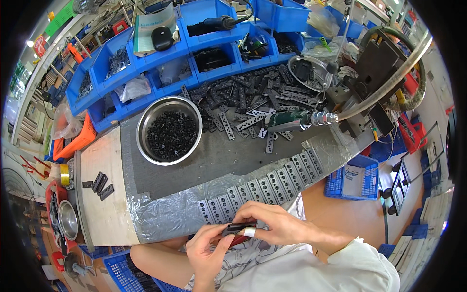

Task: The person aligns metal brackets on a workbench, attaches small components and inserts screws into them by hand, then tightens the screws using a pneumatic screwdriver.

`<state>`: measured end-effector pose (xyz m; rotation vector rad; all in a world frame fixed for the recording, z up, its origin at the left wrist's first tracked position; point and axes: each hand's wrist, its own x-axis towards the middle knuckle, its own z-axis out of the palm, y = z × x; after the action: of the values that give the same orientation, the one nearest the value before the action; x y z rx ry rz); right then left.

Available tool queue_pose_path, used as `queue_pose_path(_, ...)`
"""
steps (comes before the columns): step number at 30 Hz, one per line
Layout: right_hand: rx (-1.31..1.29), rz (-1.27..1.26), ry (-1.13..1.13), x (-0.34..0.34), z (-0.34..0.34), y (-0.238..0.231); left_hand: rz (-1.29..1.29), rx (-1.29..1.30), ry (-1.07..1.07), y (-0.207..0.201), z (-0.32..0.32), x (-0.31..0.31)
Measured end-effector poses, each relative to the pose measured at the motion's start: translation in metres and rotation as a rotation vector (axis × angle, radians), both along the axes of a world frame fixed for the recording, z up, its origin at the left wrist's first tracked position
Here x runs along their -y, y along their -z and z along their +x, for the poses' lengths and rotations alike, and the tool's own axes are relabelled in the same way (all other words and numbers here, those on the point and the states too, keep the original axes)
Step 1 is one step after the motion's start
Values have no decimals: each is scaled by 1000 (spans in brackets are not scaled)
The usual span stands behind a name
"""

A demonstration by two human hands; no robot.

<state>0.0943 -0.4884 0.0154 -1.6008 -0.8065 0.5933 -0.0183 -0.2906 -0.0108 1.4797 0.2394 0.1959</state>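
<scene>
Low at the table's front edge, my two hands meet around a small dark bar-shaped part point(240, 227). My left hand point(206, 250) pinches its left end between thumb and fingers. From the other side my right hand point(275, 225) grips it, a white wrap around one finger; the fingers hide much of the part. Just beyond them, a slanting row of perforated grey plates point(265, 189) lies along the plastic-covered edge. A steel bowl point(140, 135) holds many small black nut-like pieces. Behind it spreads a heap of dark perforated bars point(226, 125).
A green air tool point(289, 121) with a hose point(384, 87) lies at the heap's right, near a dark metal fixture point(377, 63). Blue bins point(112, 73) line the back. Several dark bars point(100, 184) rest at left. A blue basket point(351, 192) stands right of the table.
</scene>
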Motion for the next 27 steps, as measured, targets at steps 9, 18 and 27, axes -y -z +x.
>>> queue_pose_path(9,271,-120,-9,-16,14,-13,463,226,-67,-9,6,-13)
queue_pose_path(18,423,-633,776,82,149,39,1084,243,-32,36,-15,-56)
queue_pose_path(27,669,-658,711,79,161,47,1435,-114,-275,-7,31,-210)
